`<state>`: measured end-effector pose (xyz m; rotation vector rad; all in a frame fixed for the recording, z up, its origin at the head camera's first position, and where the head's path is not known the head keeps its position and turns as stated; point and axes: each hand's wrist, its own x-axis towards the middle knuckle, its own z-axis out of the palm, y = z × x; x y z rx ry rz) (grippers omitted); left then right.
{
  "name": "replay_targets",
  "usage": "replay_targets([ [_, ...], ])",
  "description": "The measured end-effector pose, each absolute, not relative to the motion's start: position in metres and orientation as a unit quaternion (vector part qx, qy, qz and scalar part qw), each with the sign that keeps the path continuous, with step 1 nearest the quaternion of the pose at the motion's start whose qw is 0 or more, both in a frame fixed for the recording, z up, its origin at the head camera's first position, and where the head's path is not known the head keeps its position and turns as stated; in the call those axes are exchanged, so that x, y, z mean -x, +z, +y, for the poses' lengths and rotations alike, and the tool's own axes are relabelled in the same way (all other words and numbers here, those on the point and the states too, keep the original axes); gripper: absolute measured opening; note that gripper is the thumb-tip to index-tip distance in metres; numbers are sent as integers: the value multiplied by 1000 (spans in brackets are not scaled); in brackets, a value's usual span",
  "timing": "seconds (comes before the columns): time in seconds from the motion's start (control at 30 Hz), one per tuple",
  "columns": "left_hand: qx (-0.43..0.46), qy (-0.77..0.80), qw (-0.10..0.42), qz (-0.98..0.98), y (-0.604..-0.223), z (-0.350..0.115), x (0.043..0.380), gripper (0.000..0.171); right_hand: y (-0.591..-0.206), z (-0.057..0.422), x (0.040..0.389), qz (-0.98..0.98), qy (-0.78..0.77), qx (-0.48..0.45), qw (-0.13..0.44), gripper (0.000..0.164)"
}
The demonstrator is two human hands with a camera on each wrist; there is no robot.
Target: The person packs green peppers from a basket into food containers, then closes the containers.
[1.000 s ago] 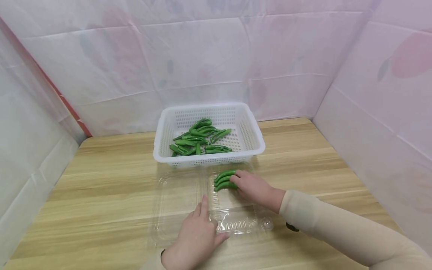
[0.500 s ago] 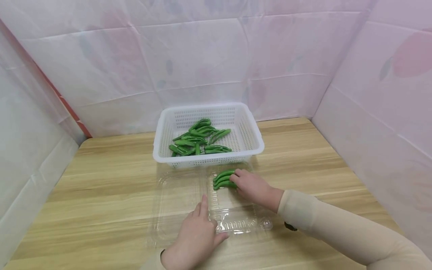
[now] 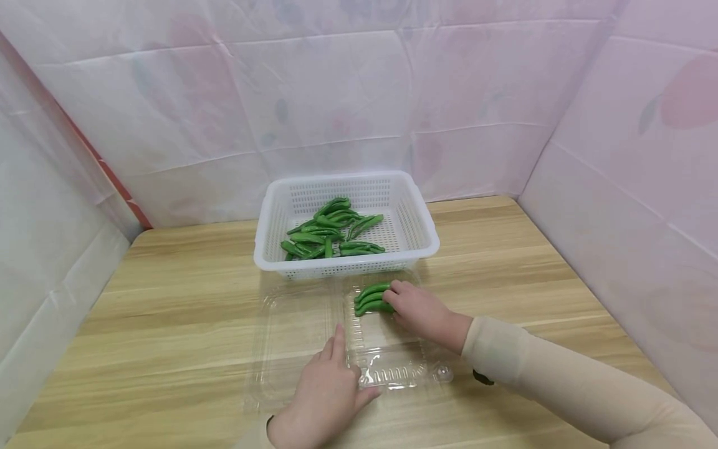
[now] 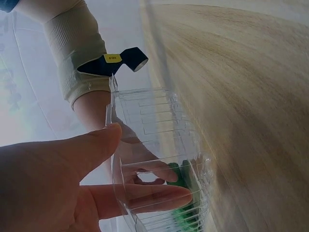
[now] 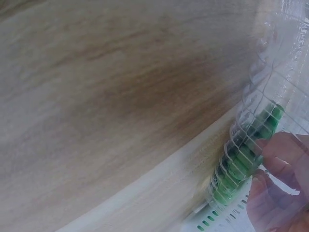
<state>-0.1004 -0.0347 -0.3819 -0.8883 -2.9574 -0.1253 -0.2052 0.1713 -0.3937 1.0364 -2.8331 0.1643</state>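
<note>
A clear plastic clamshell box (image 3: 392, 355) lies unfolded on the table, its flat lid half (image 3: 297, 343) on the left. Several green chili peppers (image 3: 370, 300) lie side by side at the far end of its right half. My right hand (image 3: 421, 310) pinches their right ends with bent fingers; in the right wrist view the peppers (image 5: 237, 166) show through the ribbed wall. My left hand (image 3: 325, 394) rests on the box near the hinge, index finger straight. The left wrist view has the left thumb (image 4: 99, 147) at the box rim.
Just behind the box stands a white perforated basket (image 3: 348, 264) with a pile of green peppers (image 3: 331, 227) inside. Patterned cloth walls (image 3: 336, 93) enclose the wooden table (image 3: 168, 312) at the back and sides. A dark strap (image 4: 113, 60) is on the right wrist.
The peppers in the box have shifted very slightly left and closer together under the right hand. The left hand stays in place.
</note>
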Motion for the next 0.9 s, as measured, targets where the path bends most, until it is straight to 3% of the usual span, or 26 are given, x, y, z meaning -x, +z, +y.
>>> replay_targets([
  [0.3,286,-40,23,-957,-382,-34,101,54,-393,172,204,-936,58,-343,54,22],
  [0.67,284,-39,32,-958,-381,-33,100,53,-394,178,207,-920,91,-370,88,24],
  [0.9,287,-36,38,-957,-382,-33,100,54,-368,181,219,-884,161,-403,176,22],
])
